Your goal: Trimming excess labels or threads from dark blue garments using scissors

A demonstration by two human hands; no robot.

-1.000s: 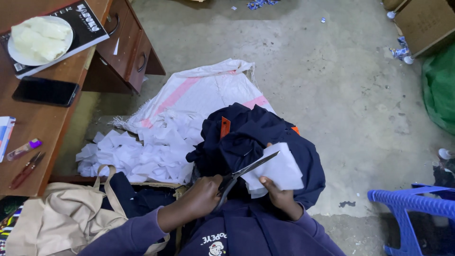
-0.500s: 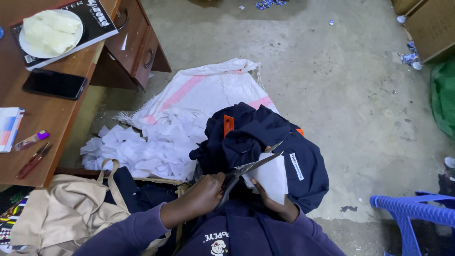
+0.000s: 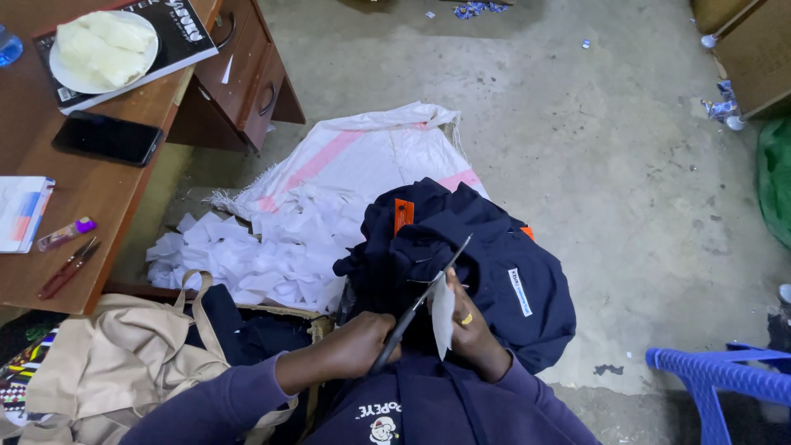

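While left hand (image 3: 362, 342) grips scissors (image 3: 420, 301), right hand (image 3: 465, 317) pinches white cloth piece (image 3: 442, 317) (thin, limp).

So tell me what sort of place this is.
Probably a small tailoring or garment workshop, judging by the scissors in the left hand, the navy garment on the lap, the pile of white offcuts on a sack on the concrete floor, and the wooden desk.

Light even, moderate, cool, from above. Shadows soft, darker under desk (image 3: 99, 206). No strong glare. Focus sharp, slight wide-angle bending at edges.
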